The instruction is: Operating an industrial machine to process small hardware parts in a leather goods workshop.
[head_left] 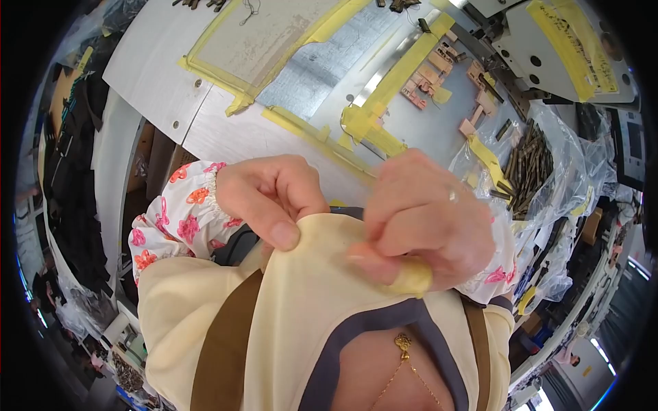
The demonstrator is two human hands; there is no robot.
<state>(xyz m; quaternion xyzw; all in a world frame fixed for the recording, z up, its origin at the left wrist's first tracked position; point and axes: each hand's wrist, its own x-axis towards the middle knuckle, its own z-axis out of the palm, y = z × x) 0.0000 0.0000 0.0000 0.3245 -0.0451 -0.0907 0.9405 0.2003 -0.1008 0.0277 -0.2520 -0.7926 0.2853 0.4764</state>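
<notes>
My left hand [277, 198] pinches the cream fabric of my top [308, 274] between thumb and fingers, pulling it up into a raised fold. To its right, my right hand [432, 222] is curled and smeared by motion just over the same cloth. A small pale-yellow piece [414, 277] sticks out below its fingers; blur hides what kind of thing it is. The top has a dark grey neckline [336, 342], and a brown strap [229, 342] runs down it. Both forearms wear white sleeve covers [181, 219] with pink and orange flowers.
Ahead is a white worktable [226, 140] with a yellow-taped panel [257, 41] and a metal plate carrying pinkish blocks [428, 79]. At right lies a clear plastic bag [569, 151] with several dark bronze slim parts [529, 161]. A machine head [548, 55] stands at the far right.
</notes>
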